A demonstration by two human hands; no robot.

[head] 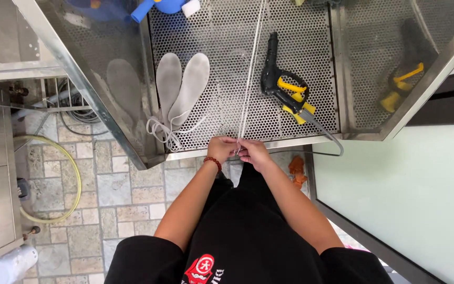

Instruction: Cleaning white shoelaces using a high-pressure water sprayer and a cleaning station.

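Both hands meet at the front edge of a perforated steel wash basin (290,31), fingers pinched on a white shoelace (250,73). The left hand (222,148), a red bead bracelet (213,161) at its wrist, closes on the lace just beside the right hand (253,152); the two are touching or nearly so, right over the basin's front rim. From the grip the lace runs taut and straight away from the person, across the middle of the perforated floor toward the far edge, where it leaves the frame.

To the left of the lace, near the front left corner of the basin, a pair of grey insoles (182,87) lies side by side, toes pointing away, with a loose tangle of white laces (161,134) at their heels. To the right, a black and yellow spray gun (285,87) lies on the floor, its hose (324,138) bending over the front rim just right of the hands. Between insoles and spray gun the mesh lies bare on both sides of the lace. Shiny steel side walls close the basin left and right, mirroring the insoles and the gun. At the far left corner sits a blue object (158,6), partly cut off. Below the rim, stone tile floor (106,189) shows, with a yellow-green hose (74,179) coiled at the left.
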